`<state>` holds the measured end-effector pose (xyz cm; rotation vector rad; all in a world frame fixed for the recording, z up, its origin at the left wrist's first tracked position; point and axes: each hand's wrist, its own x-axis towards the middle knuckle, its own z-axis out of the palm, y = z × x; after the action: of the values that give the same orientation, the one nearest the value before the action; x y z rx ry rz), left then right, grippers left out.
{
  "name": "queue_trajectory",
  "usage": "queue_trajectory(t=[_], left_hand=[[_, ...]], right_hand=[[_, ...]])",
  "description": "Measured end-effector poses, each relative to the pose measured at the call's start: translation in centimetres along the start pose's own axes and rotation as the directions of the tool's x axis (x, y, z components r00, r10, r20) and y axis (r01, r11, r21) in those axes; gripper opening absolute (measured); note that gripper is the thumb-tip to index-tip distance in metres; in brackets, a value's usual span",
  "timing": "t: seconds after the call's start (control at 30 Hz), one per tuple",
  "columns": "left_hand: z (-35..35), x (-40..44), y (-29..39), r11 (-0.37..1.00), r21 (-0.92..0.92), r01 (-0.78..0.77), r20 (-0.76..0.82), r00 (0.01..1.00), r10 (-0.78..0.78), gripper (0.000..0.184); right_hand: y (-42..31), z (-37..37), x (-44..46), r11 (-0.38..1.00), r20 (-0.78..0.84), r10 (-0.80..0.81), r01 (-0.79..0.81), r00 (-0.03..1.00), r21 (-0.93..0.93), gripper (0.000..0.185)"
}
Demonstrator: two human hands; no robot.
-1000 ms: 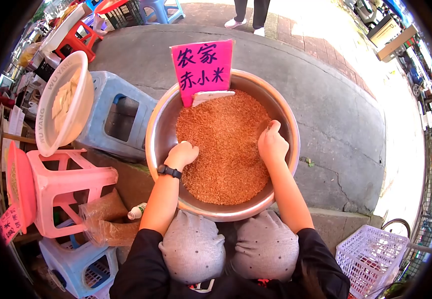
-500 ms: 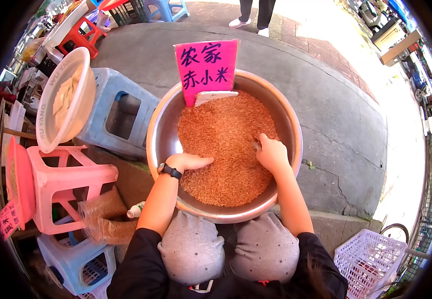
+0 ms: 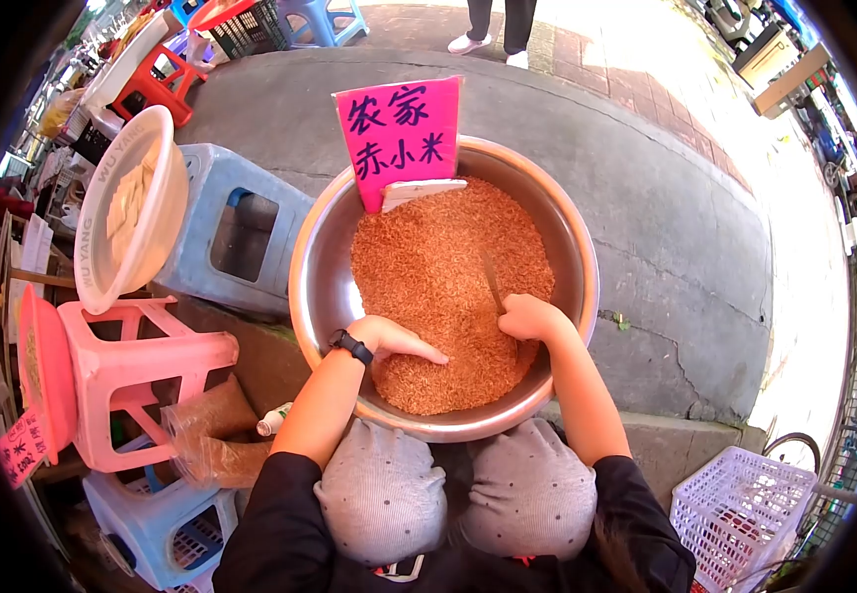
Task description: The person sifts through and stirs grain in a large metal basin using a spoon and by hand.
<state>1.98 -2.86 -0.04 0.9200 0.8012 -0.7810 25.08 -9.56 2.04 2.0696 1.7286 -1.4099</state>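
A large steel bowl (image 3: 584, 247) full of reddish-brown grain (image 3: 438, 252) stands in front of my knees. My left hand (image 3: 389, 341) lies on the grain at the near left, thumb stretched out; its other fingers are partly hidden, sunk in the grain. At the near right, my right hand (image 3: 529, 318) is closed on a thin, flat, dark-edged tool (image 3: 492, 281), seen nearly edge-on, its far end touching the grain. What kind of tool it is, I cannot make out. A pink handwritten sign (image 3: 401, 138) stands upright at the bowl's far side.
At left are a blue stool (image 3: 251, 193), a tilted white basin (image 3: 94, 212) with pale pieces, a pink stool (image 3: 102, 346) and a plastic bag (image 3: 206, 420) of brown contents. A lilac crate (image 3: 740, 499) sits at lower right. A person's legs (image 3: 501, 25) show beyond.
My right hand has moved nearer to me and slightly left, and more of the tool shows. My left hand has slid right and nearer through the grain.
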Motion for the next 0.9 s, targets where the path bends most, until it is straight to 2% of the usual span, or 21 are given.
queue_trajectory(t=[0.13, 0.27, 0.33, 0.47, 0.53, 0.57, 0.6, 0.67, 0.7, 0.77, 0.8, 0.87, 0.9], left_hand=[[-0.6, 0.7, -0.4, 0.99, 0.134, 0.045, -0.03, 0.999, -0.041, 0.08], [-0.3, 0.0, 0.3, 0.988, 0.15, 0.028, 0.017, 0.999, -0.031, 0.08], [-0.7, 1.2, -0.5, 0.988, 0.152, 0.035, -0.03, 0.999, -0.031, 0.078], [0.6, -1.1, 1.5, 0.977, 0.211, -0.02, -0.023, 0.999, 0.025, 0.077], [0.8, -1.4, 1.4, 0.983, 0.105, -0.153, -0.119, 0.979, 0.165, 0.077], [0.9, -1.4, 1.3, 0.973, 0.057, -0.224, -0.171, 0.958, 0.231, 0.076], [-0.1, -0.3, 0.8, 0.947, -0.021, -0.319, -0.279, 0.912, 0.301, 0.062], [-1.1, 0.2, 0.7, 0.714, -0.299, -0.633, -0.393, 0.764, 0.512, 0.044], [-1.8, -0.2, 0.8, 0.679, -0.247, -0.692, -0.513, 0.687, 0.514, 0.038], [-2.7, 0.2, 0.6, 0.589, -0.016, -0.808, -0.729, 0.413, 0.546, 0.032], [-2.8, 0.4, 0.4, 0.637, 0.193, -0.747, -0.795, 0.262, 0.547, 0.032], [-2.9, 0.6, 0.0, 0.695, 0.537, -0.478, -0.81, -0.063, 0.583, 0.032], [-2.8, 0.3, -0.1, 0.716, 0.608, -0.342, -0.786, -0.134, 0.604, 0.035]], right_hand=[[-0.8, -0.7, -0.4, 1.0, 0.181, 0.005, -0.006, 0.984, 0.009, 0.021], [-1.1, -0.3, -0.5, 0.993, 0.163, 0.037, -0.054, 0.986, 0.102, 0.017], [-1.0, -0.1, -0.3, 0.987, 0.161, 0.041, -0.065, 0.986, 0.15, 0.016], [-1.3, -0.3, -0.5, 0.925, 0.157, 0.025, -0.083, 0.987, 0.371, 0.018], [-1.6, -0.5, -0.7, 0.85, 0.098, 0.048, -0.092, 0.994, 0.518, 0.021], [-1.4, -0.4, -0.4, 0.739, 0.04, 0.074, -0.081, 0.996, 0.668, 0.019], [-1.2, -0.3, -0.2, 0.693, -0.081, 0.123, -0.027, 0.989, 0.72, 0.016], [0.2, -0.4, 1.1, 0.617, -0.231, 0.136, 0.1, 0.963, 0.78, 0.017], [0.8, 0.2, 1.7, 0.725, -0.466, 0.144, 0.227, 0.873, 0.65, 0.017], [1.6, 1.1, 2.7, 0.892, -0.832, 0.048, 0.351, 0.553, 0.285, 0.017], [1.2, 0.9, 2.3, 0.925, -0.827, 0.073, 0.273, 0.557, 0.266, 0.016], [-0.2, 0.0, 0.9, 0.969, -0.819, 0.124, 0.11, 0.56, 0.222, 0.016], [-0.2, -0.1, 0.7, 0.985, -0.824, 0.09, 0.071, 0.559, 0.156, 0.015]])
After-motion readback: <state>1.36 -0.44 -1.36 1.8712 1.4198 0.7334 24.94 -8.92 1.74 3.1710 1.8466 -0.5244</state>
